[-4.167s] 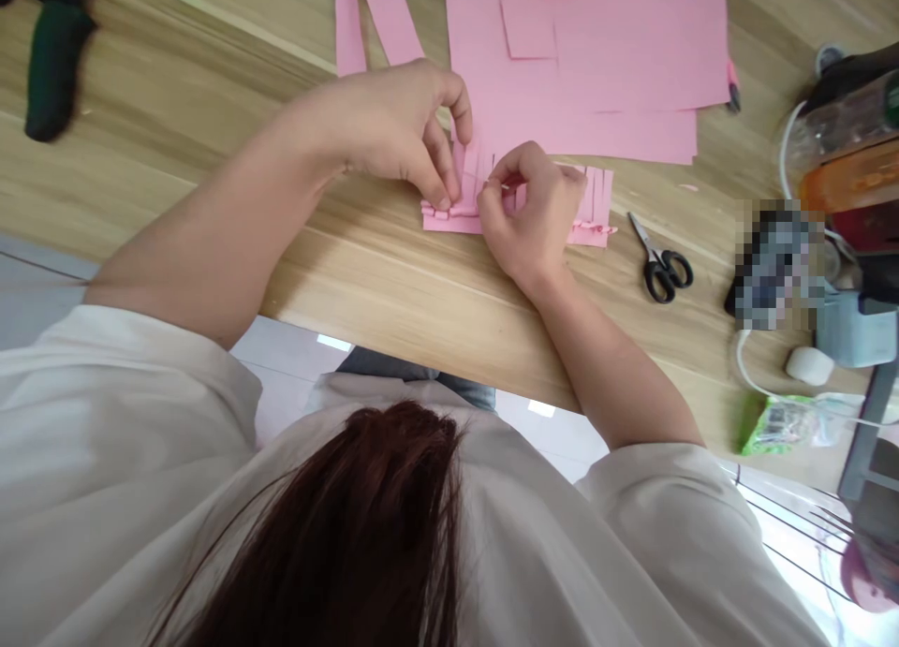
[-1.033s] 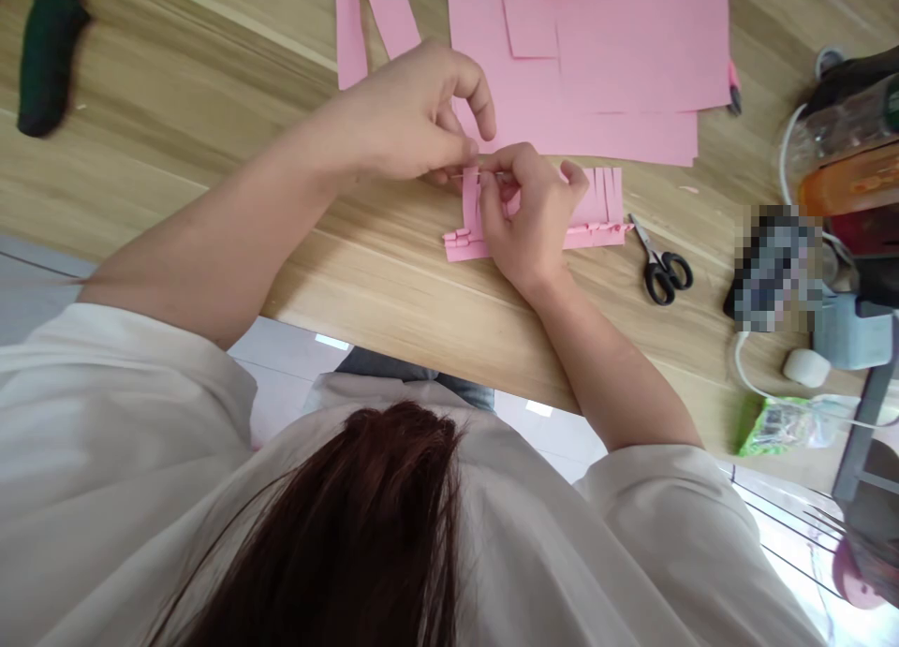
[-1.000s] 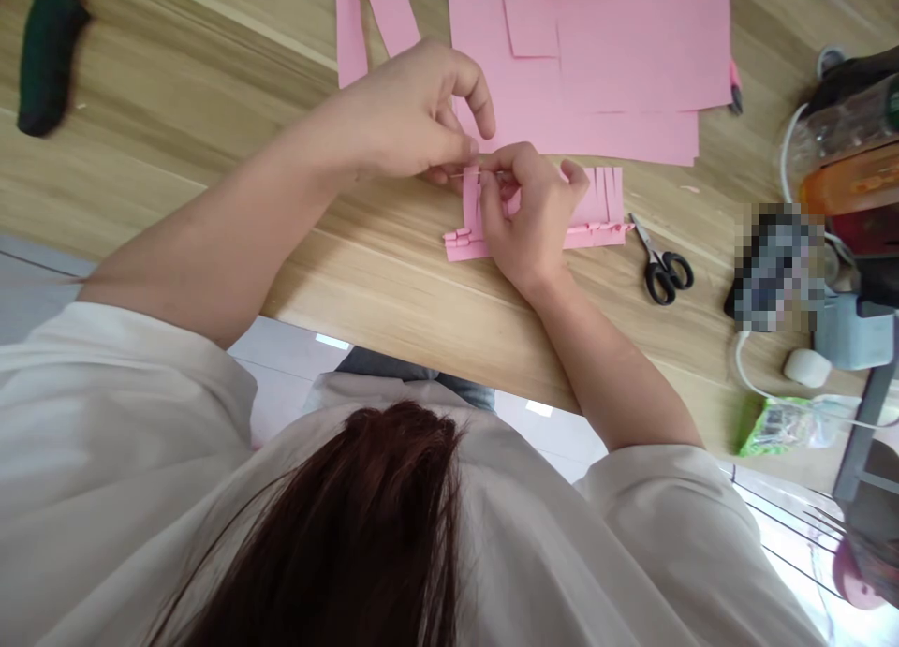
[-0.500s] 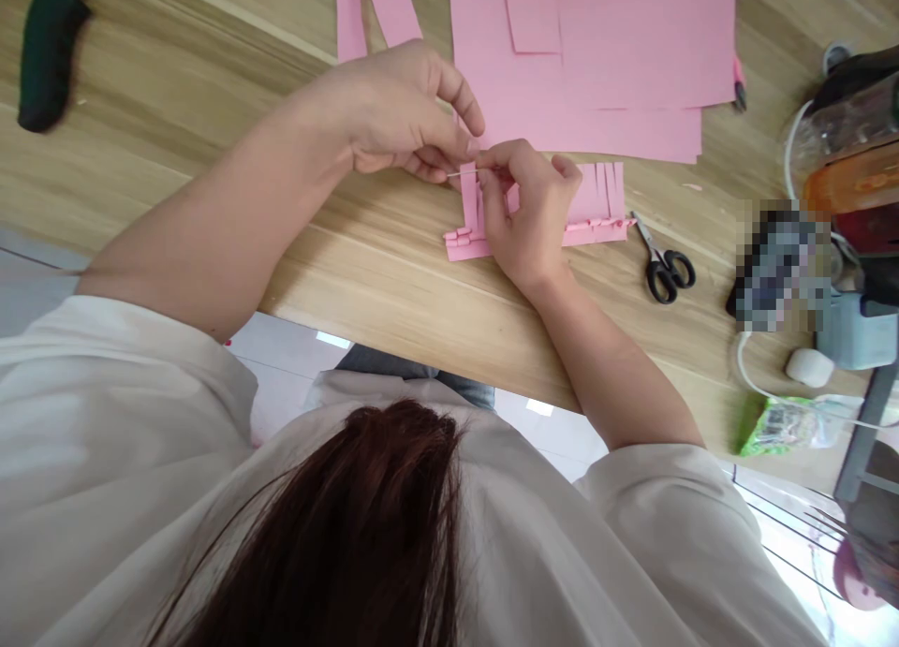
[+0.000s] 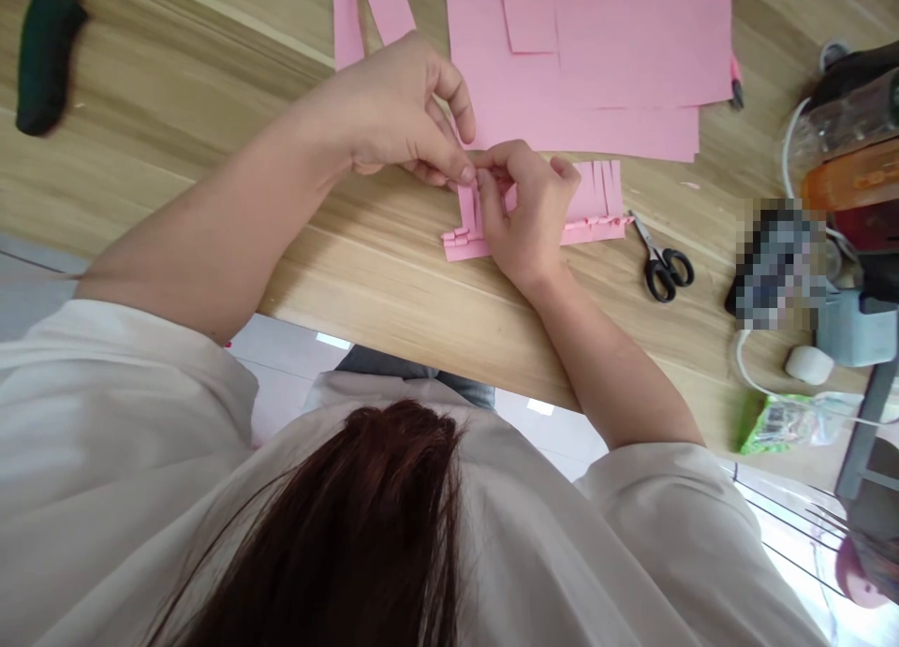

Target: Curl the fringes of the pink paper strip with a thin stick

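A pink paper strip (image 5: pixel 590 193) with slits cut along its top lies near the table's front edge, and small rolled curls run along its lower part. My left hand (image 5: pixel 414 113) comes from the left. Its thumb and fingers pinch the top of a narrow paper tab at the strip's left end. Over the middle of the strip bends my right hand (image 5: pixel 526 207), its fingertips closed beside my left thumb, where a thin stick showed a moment ago. That stick is now covered by the fingers. Scissors (image 5: pixel 661 263) with black handles lie just right of the strip.
Large pink sheets (image 5: pixel 632 48) lie beyond my hands, with cut pink pieces (image 5: pixel 390 10) to their left. A dark green handled object (image 5: pixel 46 62) is at far left. On the right are a white cable, a white charger (image 5: pixel 809 364) and a green packet (image 5: pixel 779 424).
My left thumb and fingers have moved slightly down and right onto the paper tab, covering the thin stick. My right hand stays almost where it was.
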Tool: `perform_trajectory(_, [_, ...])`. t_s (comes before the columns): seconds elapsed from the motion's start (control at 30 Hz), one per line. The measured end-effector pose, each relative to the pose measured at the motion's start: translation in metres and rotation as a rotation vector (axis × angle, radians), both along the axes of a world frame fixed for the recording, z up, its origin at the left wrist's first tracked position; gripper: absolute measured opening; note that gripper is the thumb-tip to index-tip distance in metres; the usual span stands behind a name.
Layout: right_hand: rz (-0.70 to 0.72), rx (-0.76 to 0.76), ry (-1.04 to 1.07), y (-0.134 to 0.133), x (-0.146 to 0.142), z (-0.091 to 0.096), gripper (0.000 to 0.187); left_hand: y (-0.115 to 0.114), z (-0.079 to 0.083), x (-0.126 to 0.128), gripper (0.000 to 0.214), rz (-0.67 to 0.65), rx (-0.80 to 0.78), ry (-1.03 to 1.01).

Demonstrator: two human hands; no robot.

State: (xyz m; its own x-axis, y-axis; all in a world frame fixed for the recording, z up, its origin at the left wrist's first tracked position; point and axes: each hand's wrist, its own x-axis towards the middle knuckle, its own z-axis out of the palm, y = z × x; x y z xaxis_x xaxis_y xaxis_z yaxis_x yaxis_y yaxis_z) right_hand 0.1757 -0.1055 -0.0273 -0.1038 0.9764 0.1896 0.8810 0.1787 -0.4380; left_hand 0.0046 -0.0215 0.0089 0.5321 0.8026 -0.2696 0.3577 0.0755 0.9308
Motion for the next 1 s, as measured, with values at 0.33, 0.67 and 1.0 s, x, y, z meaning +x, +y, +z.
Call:
perform_trajectory(0.33, [0.029,0.076,0.055,-0.0002,0.0000,-0.0039,0.021,-0.0031,0.0020,-0.0022,0.024,-0.026,0.072,-0.016])
perform_trajectory(0.67, [-0.013,0.017,0.002,-0.0014,-0.0001,-0.0001,0.026,-0.0029,0.0017,0.0015,0.017,-0.092,0.216,0.008])
perform_trajectory(1.0, [-0.026,0.037,-0.020,-0.0002,-0.0009,-0.0009,0.025,-0.0022,0.0001,0.0005,0.017,-0.115,0.259,0.041])
